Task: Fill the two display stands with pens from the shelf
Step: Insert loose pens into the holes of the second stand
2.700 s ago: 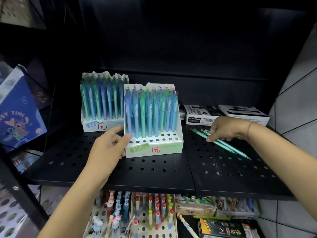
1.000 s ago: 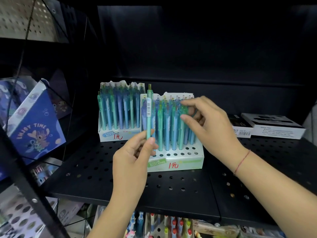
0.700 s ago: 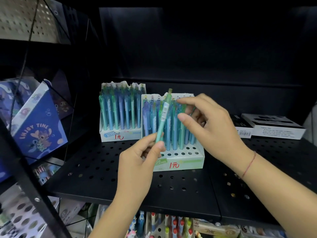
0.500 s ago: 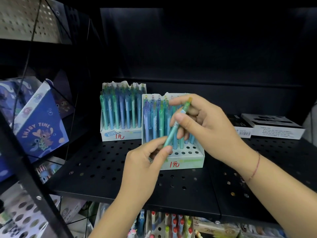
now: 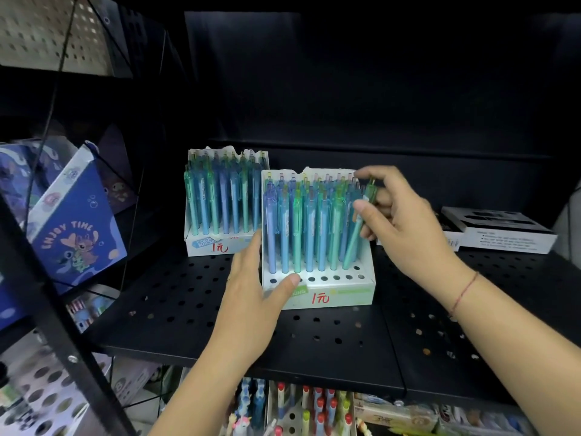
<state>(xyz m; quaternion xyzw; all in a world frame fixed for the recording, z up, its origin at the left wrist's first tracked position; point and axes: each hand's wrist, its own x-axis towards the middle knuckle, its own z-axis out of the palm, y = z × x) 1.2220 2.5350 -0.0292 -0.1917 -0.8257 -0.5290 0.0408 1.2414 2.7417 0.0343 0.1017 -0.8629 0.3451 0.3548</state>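
I see a black perforated shelf (image 5: 330,357) against a dark back panel (image 5: 345,83), dimly lit; a pale perforated panel (image 5: 41,33) sits upper left, possibly another shelf's underside.

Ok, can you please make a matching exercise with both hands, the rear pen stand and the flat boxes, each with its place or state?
1. left hand
2. right hand
3. rear stand
4. flat boxes

A. pinches a green pen
B. far right on the shelf
C. holds the front stand by its left corner
D. behind the front stand, to its left

Pairs: 1-C, 2-A, 3-D, 4-B
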